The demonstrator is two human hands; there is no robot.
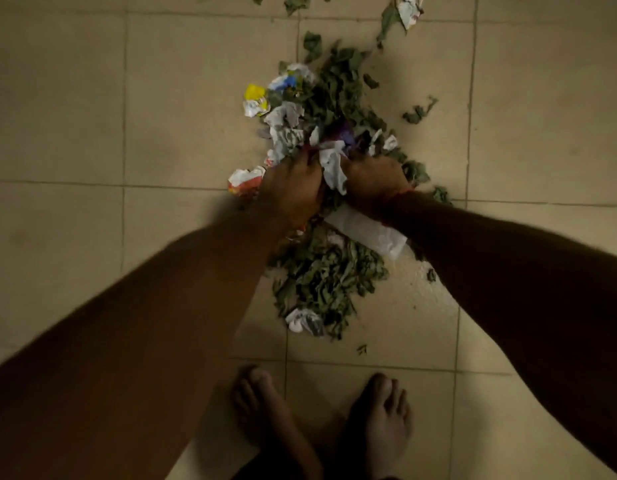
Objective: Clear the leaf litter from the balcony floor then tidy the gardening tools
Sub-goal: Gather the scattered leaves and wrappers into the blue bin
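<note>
A heap of dry green leaves (329, 271) mixed with crumpled paper scraps lies on the tiled balcony floor (161, 116) in front of me. Both my hands reach down into the middle of the heap. My left hand (293, 187) and my right hand (371, 180) are side by side, fingers curled into the litter, with a crumpled white paper (333, 166) bunched between them. A flat white paper sheet (366, 232) lies under my right wrist. No gardening tools are in view.
Loose leaves (419, 112) and a paper scrap (409, 6) are scattered toward the far edge. A yellow wrapper (255, 98) and a red-and-white wrapper (246, 180) sit at the heap's left. My bare feet (383, 420) stand just behind the heap.
</note>
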